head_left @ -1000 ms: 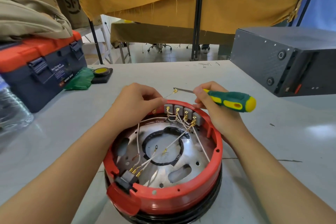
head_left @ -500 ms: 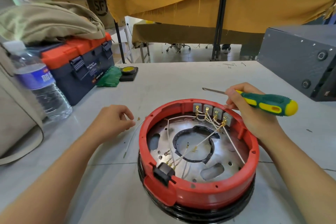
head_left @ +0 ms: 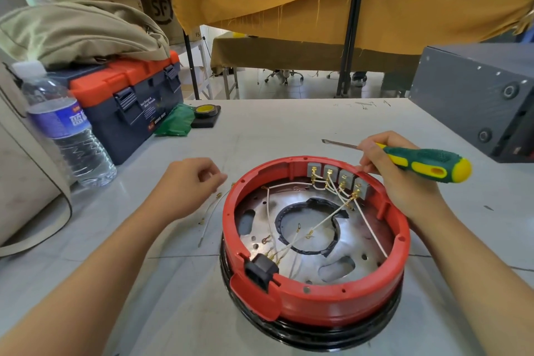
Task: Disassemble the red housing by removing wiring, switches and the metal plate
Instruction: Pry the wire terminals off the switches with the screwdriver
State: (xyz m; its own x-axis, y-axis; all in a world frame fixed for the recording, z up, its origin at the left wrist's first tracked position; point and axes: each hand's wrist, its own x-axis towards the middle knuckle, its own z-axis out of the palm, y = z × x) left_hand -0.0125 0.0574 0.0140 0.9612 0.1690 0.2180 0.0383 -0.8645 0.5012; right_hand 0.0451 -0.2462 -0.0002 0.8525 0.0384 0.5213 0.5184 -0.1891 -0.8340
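The round red housing (head_left: 332, 303) sits on the white table on a black ring. Inside it lies the shiny metal plate (head_left: 361, 240) with a black-edged centre hole. Several grey switches (head_left: 338, 176) line the far inner wall, and white wires (head_left: 326, 220) run from them to a black socket (head_left: 260, 269) at the near rim. My right hand (head_left: 404, 185) rests at the far right rim and grips a green-yellow screwdriver (head_left: 427, 165), tip pointing left. My left hand (head_left: 187, 185) hovers left of the housing, fingers loosely curled, just above loose white wires (head_left: 209, 214) lying on the table.
A blue-orange toolbox (head_left: 130, 95) with a khaki bag (head_left: 81, 32) on top stands at the far left. Beside it are a water bottle (head_left: 66, 130), a green cloth (head_left: 173, 121) and a yellow tape measure (head_left: 205, 113). A grey metal box (head_left: 476, 95) stands at the far right.
My left hand left the switches, moved to the left of the housing and put a pulled white wire on the table. My right hand stayed with the screwdriver.
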